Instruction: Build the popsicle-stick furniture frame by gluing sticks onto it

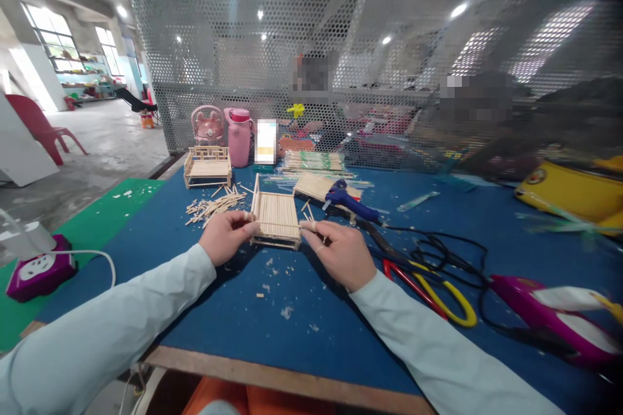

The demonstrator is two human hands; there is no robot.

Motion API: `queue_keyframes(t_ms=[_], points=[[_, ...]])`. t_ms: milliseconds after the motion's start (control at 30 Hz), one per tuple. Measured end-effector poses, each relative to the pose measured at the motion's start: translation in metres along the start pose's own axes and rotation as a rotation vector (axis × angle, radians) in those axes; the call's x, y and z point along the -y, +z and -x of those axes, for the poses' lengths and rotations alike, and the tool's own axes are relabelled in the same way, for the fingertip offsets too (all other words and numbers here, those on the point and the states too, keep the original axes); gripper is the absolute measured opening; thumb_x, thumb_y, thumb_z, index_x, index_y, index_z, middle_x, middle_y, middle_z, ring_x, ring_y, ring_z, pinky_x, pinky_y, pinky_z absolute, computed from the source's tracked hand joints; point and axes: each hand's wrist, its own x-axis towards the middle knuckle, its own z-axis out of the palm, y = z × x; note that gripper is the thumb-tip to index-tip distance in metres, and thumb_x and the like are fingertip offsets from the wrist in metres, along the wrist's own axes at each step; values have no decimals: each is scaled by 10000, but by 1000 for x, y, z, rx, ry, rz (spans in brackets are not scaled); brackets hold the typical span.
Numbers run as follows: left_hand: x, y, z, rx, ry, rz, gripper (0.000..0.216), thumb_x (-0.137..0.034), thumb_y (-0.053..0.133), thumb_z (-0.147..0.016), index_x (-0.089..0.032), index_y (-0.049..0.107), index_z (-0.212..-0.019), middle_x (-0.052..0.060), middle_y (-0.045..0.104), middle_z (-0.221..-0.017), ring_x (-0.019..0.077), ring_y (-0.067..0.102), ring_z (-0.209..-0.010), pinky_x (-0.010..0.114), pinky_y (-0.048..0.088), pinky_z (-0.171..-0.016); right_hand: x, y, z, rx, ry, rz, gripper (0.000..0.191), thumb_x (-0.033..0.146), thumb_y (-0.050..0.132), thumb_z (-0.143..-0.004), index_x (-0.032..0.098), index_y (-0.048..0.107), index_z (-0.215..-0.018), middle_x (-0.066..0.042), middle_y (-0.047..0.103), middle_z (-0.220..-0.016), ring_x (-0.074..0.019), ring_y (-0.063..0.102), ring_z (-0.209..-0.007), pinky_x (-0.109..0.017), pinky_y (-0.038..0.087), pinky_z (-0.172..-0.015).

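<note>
A small bench-like model made of wooden sticks [276, 219] stands on the blue mat [272, 311] in front of me. My left hand [226, 235] grips its left edge with curled fingers. My right hand [335, 251] pinches its right edge, with tape on the fingertips. Both sleeves are pale blue.
A finished stick bench [207, 167], loose sticks [210, 206], a blue glue gun [348, 200] with black cable, red and yellow scissors [428, 288], a pink jug [239, 136] and stick bundles [314, 161] lie around. A purple power strip [39, 270] sits left. People sit behind the mesh screen.
</note>
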Motion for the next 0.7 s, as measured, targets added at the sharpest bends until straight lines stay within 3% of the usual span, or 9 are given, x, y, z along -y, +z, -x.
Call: queue_keyframes(t_ms=[400, 700], points=[[9, -1, -2, 17, 3, -48, 259, -385, 595, -684, -128, 617, -688, -23, 531, -560, 84, 442, -513, 240, 399, -553, 1, 0, -1, 19, 85, -61, 165, 226, 554, -790, 195, 715, -800, -30, 733, -797, -165, 678, -719, -250, 519, -646], [10, -1, -2, -18, 6, -32, 221, -244, 650, -604, -118, 624, -783, -32, 542, -597, 78, 479, -537, 237, 438, -570, 1, 1, -2, 8, 104, -76, 174, 248, 549, -793, 196, 715, -787, -33, 733, -800, -171, 677, -712, -260, 517, -633]])
